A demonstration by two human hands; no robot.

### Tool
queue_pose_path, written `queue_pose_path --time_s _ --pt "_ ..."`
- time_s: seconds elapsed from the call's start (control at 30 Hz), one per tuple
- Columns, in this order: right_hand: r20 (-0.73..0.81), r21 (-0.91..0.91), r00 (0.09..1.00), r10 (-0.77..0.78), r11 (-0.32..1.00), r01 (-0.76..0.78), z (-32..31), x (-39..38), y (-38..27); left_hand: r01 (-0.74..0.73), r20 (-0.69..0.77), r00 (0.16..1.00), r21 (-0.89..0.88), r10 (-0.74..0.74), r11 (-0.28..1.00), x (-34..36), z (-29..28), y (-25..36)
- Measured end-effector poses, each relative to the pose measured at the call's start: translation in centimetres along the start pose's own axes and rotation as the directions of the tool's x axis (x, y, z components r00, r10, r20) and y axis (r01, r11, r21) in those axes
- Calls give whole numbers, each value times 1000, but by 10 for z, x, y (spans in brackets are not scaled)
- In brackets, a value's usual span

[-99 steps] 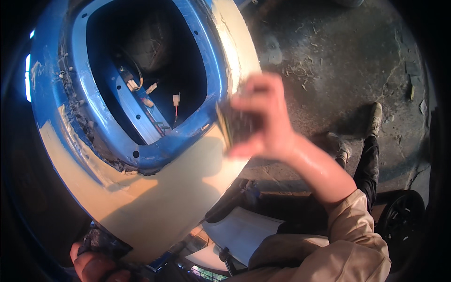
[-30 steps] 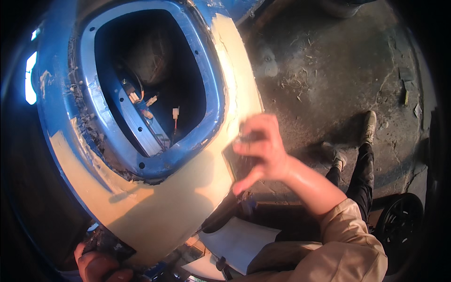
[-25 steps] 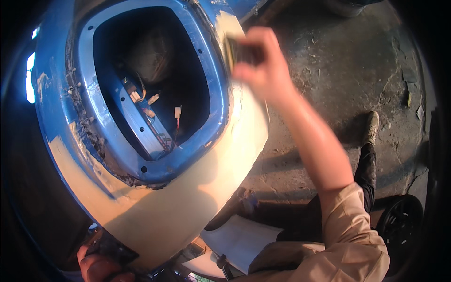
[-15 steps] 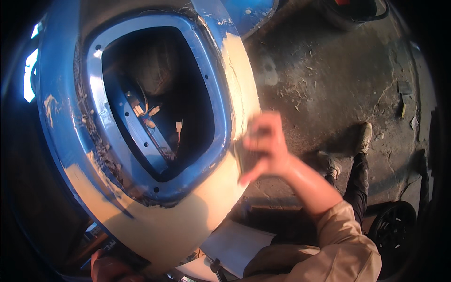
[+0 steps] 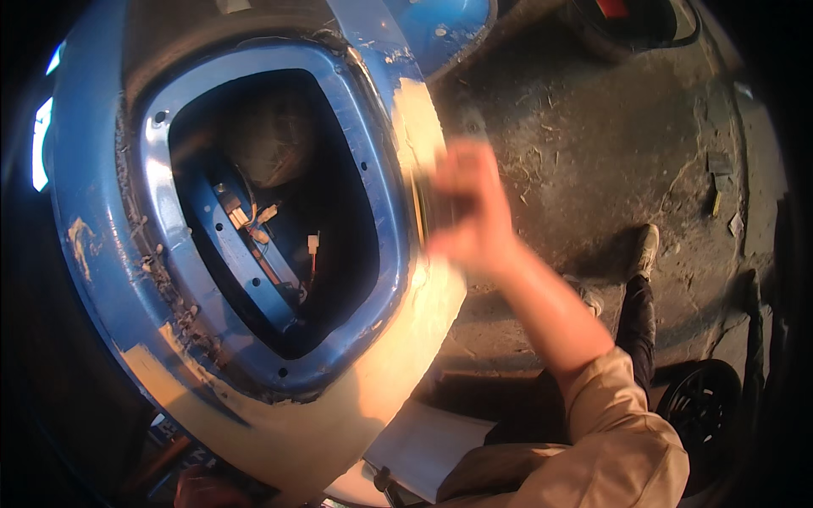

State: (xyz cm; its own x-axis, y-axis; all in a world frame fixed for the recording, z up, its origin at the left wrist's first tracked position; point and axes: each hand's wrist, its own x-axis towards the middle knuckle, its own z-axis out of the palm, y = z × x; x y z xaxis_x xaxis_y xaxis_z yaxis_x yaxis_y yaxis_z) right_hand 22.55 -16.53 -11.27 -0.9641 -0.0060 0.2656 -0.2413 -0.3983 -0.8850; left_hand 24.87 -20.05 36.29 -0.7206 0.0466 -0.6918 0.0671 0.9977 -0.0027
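A blue vehicle body panel (image 5: 80, 203) fills the left half, with a rounded opening framed by a blue lip (image 5: 385, 245). Cream filler (image 5: 330, 432) covers its lower corner and right side. My right hand (image 5: 474, 199), smeared by motion, curls at the right side of the filler. Between its fingers and the panel shows a dark flat block (image 5: 428, 212) with a thin yellowish edge, its kind unclear. My left hand (image 5: 207, 489) is dim and cut off at the lower edge, by the panel's lower corner; its fingers cannot be made out.
Inside the opening hang wires with pale connectors (image 5: 312, 244). A white sheet-like surface (image 5: 428, 449) lies below the panel. A black wheel (image 5: 701, 406) is at the lower right, a dark tub (image 5: 627, 30) at the top. Scraps (image 5: 720, 162) lie on the stained floor (image 5: 576, 161).
My right hand has moved up along the filler's right side, still closed. In the picture, the panel's opening sits slightly lower and further left.
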Motion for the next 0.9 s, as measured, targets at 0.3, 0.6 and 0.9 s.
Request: queue_pose_path --time_s 0.3,0.6,0.9 --pt "83 -101 996 41 994 -32 -1 -24 -32 -15 -9 1000 -39 15 999 6 -1 -2" --pt "-56 9 909 413 911 -413 9 88 48 -18 81 996 -77 24 997 -1 -12 -11" --pt "-15 -30 979 201 979 -201 6 69 22 53 79 996 -137 -42 989 -3 -8 -7"
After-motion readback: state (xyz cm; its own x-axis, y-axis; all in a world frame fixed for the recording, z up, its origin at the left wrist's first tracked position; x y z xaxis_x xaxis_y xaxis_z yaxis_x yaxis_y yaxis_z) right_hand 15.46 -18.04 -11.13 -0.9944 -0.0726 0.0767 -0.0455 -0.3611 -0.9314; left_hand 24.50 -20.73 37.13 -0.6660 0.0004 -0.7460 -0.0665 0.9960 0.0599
